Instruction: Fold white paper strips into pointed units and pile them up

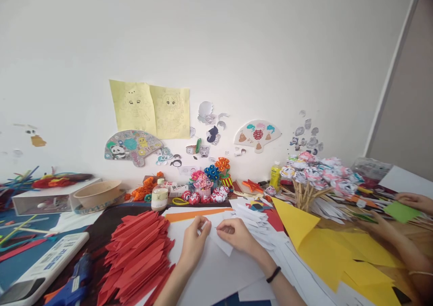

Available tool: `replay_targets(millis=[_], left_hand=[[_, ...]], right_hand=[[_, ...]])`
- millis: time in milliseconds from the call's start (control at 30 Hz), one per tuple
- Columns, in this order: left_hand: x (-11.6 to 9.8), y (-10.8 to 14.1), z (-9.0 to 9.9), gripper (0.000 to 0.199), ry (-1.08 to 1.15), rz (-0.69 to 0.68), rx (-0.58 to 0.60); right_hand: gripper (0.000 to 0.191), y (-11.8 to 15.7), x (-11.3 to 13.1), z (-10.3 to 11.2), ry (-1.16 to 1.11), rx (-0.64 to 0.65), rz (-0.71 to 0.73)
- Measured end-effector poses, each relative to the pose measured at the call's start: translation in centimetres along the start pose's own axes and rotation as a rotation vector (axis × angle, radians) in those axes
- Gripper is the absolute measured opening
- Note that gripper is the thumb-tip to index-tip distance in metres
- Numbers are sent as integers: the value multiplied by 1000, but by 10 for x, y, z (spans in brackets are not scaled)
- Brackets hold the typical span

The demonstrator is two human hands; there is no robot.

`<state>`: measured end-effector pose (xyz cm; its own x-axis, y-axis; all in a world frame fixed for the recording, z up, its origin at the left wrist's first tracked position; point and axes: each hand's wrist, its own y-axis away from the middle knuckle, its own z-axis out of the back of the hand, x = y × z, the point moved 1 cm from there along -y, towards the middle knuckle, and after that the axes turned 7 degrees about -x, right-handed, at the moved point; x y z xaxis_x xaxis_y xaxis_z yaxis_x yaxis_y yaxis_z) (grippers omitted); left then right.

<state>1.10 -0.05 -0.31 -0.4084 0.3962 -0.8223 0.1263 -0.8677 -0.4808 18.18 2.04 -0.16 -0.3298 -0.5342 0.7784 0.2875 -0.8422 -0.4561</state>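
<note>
A small piece of white paper (223,245) is between my hands, above the white sheets. My right hand (238,236), with a dark band on the wrist, pinches its upper edge. My left hand (194,240) is closed, thumb and fingers pressed together at the paper's left end. Part of the paper is hidden by the fingers. Underneath lies a large white sheet (206,276). Folded red paper pieces (135,256) are heaped to the left of my left hand. Folded white paper pieces (253,220) lie in a row beyond my right hand.
Yellow sheets (331,252) cover the right side, where a co-worker's hand (414,202) holds green paper (402,212). Paper flowers on sticks (321,175) stand at the back. A glue gun (72,279), a power strip (50,265), a bowl (98,193) and a bottle (159,195) are leftward.
</note>
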Motion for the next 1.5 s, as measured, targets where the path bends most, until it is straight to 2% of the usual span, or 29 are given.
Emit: replay_targets(millis=[333,433,633,1067,1300,1500], left_hand=[[-1,4,-4,22,-25,-10,24],[0,-1,3,23,-43,-9,-31],[3,-12,24,30,-40,71,-241],[-11,-5,27,31,-100,57,-310],[-14,-4,28,32,-101,55,-319],[-13,-4,33,32,37,10,-408]], right_hand=[[13,3,3,-1,-49,19,5],[13,1,1,0,-73,27,14],[14,1,-2,3,-116,81,-80],[13,3,2,6,-154,101,-107],[14,-1,-4,10,-213,53,-57],[15,-4,-7,14,-251,-67,-53]])
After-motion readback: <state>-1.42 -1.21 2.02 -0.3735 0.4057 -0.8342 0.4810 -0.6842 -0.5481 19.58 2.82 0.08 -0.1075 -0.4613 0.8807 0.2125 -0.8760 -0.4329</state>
